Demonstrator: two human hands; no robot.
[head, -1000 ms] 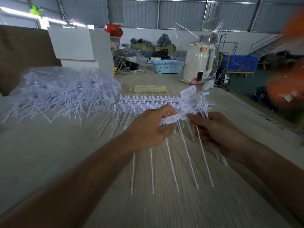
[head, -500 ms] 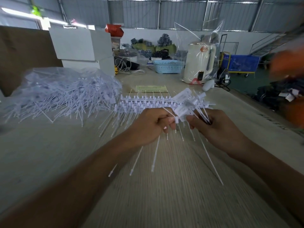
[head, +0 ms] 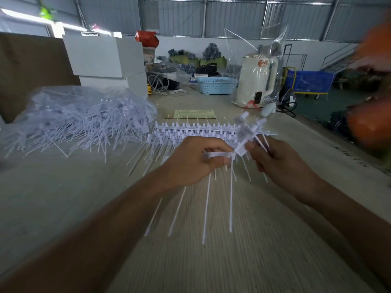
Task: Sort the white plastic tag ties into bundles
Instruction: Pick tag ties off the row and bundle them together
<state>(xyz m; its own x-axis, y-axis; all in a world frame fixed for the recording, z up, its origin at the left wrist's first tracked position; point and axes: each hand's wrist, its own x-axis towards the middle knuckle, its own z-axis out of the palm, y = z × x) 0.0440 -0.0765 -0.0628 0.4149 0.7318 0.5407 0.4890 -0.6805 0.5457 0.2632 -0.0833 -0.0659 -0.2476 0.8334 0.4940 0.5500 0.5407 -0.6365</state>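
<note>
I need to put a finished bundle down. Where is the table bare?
Bare wood lies near the table edge, left of the left hand, below the loose tie pile. Crowded: the lined-up ties beyond both hands, right hand included.

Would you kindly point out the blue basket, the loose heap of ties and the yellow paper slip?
blue basket (head: 215,86), head view, front wall.
loose heap of ties (head: 84,121), head view, middle of the pile.
yellow paper slip (head: 194,113), head view, centre.

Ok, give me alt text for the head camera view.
Two hands hold white tag ties above a wooden table: the left hand grips a fanned bunch, the right hand pinches a few more. Behind lie a neat row and a loose bagged heap.
</note>
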